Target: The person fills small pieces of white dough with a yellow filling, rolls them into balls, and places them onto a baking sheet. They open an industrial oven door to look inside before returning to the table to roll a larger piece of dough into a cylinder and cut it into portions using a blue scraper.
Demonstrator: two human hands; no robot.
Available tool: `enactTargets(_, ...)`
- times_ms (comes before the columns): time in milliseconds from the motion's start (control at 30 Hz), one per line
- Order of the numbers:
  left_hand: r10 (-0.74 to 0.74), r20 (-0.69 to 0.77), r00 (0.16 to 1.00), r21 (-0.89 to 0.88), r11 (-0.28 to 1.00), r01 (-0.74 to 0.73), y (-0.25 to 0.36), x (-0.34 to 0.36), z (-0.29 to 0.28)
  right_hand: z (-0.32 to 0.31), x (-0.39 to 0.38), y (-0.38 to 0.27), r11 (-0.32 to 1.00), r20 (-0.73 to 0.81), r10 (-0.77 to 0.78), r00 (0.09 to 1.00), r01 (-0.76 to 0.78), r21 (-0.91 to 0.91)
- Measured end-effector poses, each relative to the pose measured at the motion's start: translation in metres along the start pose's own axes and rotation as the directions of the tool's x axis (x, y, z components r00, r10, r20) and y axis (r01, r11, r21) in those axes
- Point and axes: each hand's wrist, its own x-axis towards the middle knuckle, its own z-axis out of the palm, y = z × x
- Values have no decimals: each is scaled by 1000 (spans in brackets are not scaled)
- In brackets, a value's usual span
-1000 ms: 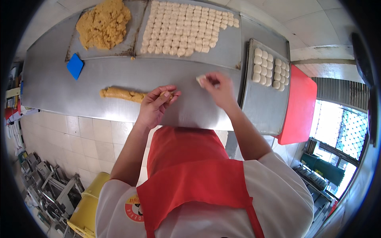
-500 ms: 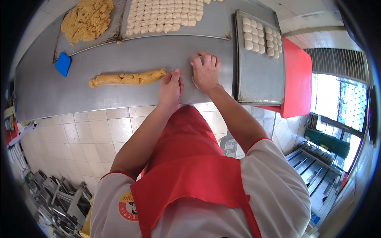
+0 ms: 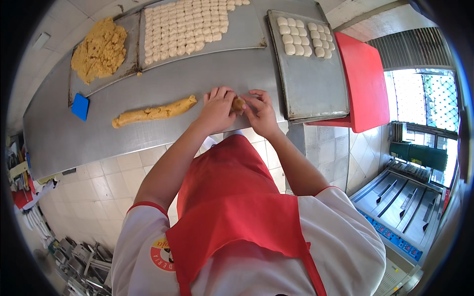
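Between my two hands, close over the steel table's near edge, is a small yellow-brown lump of dough. The fingers of my left hand curl around its left side, back of the hand up. My right hand grips the other side with thumb and fingers. The fingers hide part of the lump, and whether pale dough wraps it I cannot tell. Left of my hands lies a long yellow dough-like roll with a cracked surface; neither hand touches it.
A mound of yellow mixture sits on a far-left tray, with a blue scraper near it. Rows of small pale dough balls fill another tray. At right, a dark tray holds larger smooth balls beside a red board.
My left hand has left the roll's right end and moved right. Both hands have come together around the lump; my right hand has lifted from the tabletop and turned. The view has shifted.
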Motion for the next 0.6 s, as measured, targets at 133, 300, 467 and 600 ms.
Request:
enactTargets(133, -47, 36, 998, -391, 919, 57, -7, -6, 12, -8, -8, 7, 948, 176, -68, 982, 118, -295)
enactTargets(300, -230, 113, 967, -936, 303, 181, 8, -15, -8, -6, 8, -5, 857, 232, 144, 962, -239, 456)
enactTargets(467, -333, 67, 940, -944, 283, 168, 11, -2, -13, -19, 35, -17, 706, 299, 135, 945, -304, 640)
enactTargets(600, -366, 91, 926, -909, 350, 227, 21, 9, -22, -27, 51, -20, 794, 275, 135, 952, -270, 544)
